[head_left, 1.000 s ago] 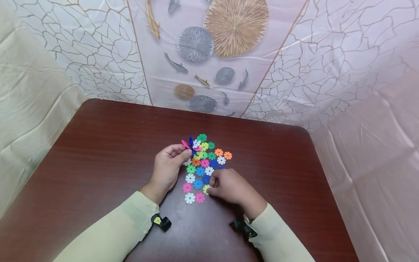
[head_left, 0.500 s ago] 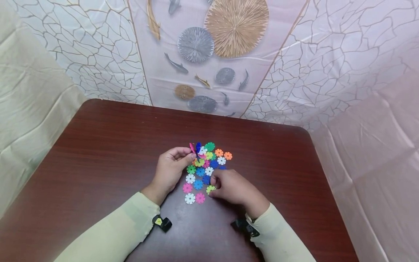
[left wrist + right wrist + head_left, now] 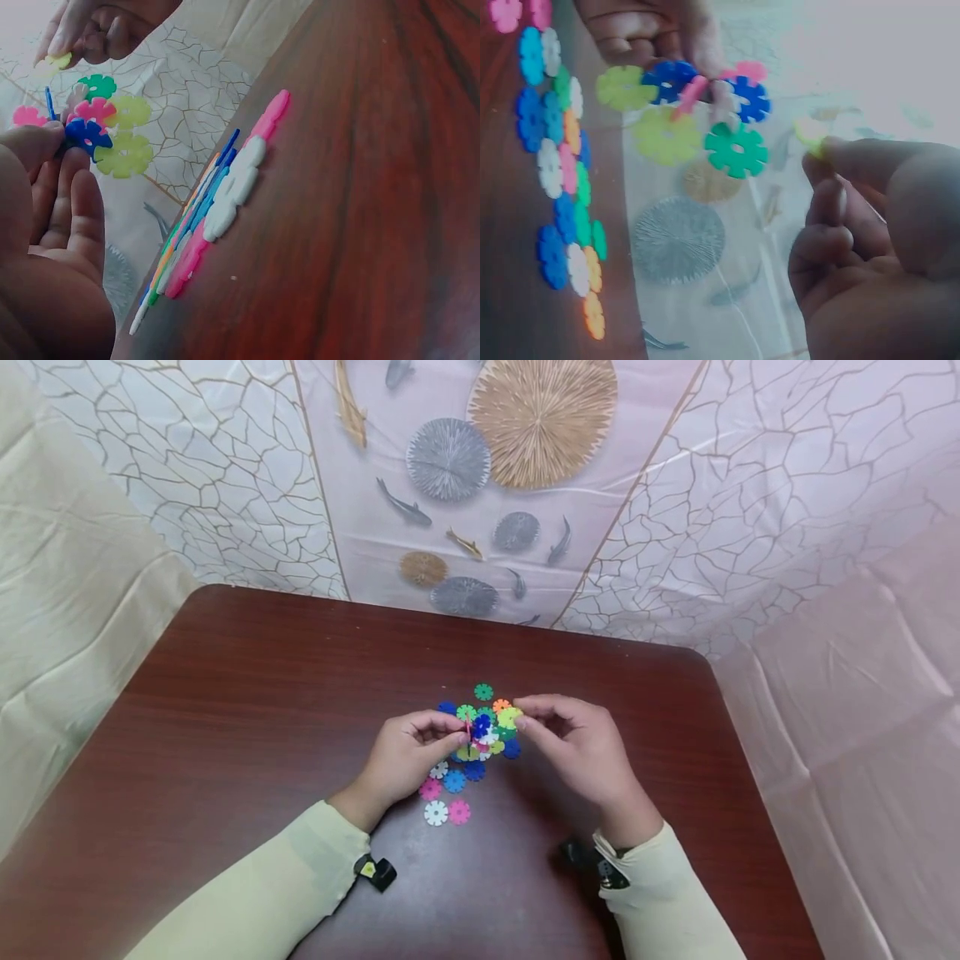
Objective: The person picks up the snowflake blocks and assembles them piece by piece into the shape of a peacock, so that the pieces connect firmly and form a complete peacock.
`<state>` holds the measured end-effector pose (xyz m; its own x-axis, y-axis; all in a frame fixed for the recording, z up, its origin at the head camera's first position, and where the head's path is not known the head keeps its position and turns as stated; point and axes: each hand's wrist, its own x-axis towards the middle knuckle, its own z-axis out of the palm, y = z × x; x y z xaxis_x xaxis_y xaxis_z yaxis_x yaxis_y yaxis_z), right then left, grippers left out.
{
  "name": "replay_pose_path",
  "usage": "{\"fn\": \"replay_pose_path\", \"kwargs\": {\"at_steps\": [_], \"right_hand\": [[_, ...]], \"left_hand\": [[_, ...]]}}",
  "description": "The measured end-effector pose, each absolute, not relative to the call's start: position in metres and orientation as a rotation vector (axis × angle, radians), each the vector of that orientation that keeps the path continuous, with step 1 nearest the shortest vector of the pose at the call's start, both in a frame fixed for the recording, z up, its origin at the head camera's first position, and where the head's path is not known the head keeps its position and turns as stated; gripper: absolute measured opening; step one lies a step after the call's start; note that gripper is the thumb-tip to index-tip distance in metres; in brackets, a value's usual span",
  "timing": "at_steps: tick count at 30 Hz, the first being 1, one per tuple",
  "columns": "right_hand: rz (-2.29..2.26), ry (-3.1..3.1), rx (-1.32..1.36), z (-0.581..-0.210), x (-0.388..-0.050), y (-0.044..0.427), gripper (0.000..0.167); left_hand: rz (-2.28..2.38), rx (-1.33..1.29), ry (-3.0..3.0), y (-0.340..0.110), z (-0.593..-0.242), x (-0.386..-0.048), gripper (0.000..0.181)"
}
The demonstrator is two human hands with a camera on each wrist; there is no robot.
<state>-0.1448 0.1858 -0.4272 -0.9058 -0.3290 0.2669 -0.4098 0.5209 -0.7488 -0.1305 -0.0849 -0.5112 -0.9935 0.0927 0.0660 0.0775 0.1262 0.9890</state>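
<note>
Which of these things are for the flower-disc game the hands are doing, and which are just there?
For the job:
- joined discs in the left hand
- yellow disc in the right hand
- loose discs, probably spare pieces

Just there:
- patterned cloth behind the table

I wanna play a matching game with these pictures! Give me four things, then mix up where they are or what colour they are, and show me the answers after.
Things:
1. joined discs
2. single yellow disc
3. table
4. sleeves

Places and colours:
A. pale cream-yellow
B. pinched in the right grip
C. dark reddish-brown
D. held in the left grip

Right pairs: 1-D, 2-B, 3-C, 4-A
</note>
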Motion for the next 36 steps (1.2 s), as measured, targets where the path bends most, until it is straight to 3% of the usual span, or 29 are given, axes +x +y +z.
{"fn": "replay_pose_path", "kwargs": {"at_steps": [36], "right_hand": [[1.134,-2.587,0.794,-0.429,-0.139,0.174,0.023]], "left_hand": [[2.061,0.286,2.302,-0.084,-0.507,-0.127,0.014]]}}
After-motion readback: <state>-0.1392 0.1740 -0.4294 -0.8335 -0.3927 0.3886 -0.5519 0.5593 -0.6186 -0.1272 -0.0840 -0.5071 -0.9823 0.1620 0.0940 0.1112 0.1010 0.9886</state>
